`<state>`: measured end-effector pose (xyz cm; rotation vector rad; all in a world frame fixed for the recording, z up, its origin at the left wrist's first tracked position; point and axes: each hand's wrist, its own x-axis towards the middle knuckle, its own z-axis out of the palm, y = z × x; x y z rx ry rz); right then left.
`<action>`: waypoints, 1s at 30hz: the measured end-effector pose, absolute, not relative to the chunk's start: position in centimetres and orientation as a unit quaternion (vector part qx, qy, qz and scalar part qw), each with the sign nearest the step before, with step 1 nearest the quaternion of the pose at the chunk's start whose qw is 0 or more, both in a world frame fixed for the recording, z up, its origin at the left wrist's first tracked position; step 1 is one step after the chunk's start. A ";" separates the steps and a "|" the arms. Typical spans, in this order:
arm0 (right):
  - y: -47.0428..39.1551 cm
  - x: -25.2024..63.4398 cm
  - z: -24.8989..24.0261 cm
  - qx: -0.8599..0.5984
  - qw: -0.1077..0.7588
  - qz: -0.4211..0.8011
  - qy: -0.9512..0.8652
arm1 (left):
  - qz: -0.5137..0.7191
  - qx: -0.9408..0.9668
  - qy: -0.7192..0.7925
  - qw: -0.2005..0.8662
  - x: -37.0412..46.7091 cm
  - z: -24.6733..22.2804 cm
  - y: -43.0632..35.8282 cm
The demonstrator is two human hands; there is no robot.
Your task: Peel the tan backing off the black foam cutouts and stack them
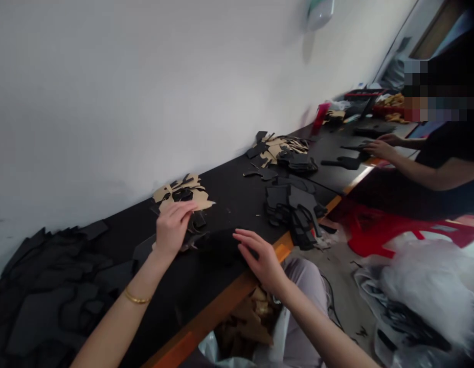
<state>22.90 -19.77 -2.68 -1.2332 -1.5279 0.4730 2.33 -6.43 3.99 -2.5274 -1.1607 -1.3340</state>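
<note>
Tan scraps [201, 197]: loose heap on the tabletop [229, 184], liable to scatter if dragged. Left hand [171, 228]: fingers pinched at heap, grip cannot be told. Right hand [264, 259]: empty, fingers spread. Black cutouts [302, 199]: overhanging the edge; a bump could drop them.

Tan scraps [183, 189] lay against the wall [106, 92]. A co-worker's hands [380, 147] worked over black pieces [342, 162].
</note>
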 end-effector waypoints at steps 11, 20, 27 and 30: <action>-22.7 22.4 -7.6 -0.526 0.489 0.265 -0.643 | -0.246 -0.761 -0.565 -0.203 -8.4 3.6 -9.2; -20.1 18.5 -6.5 -0.524 0.469 0.232 -0.671 | -0.139 -0.813 -0.566 0.013 -8.2 -3.0 -11.3; -15.7 14.2 -5.3 -0.596 0.248 0.117 -0.754 | -0.033 -0.820 -0.572 -0.017 -4.0 -3.3 -7.9; -16.8 14.3 -4.7 -0.523 0.287 0.217 -0.773 | -0.033 -0.843 -0.532 -0.079 -4.6 -4.6 -7.5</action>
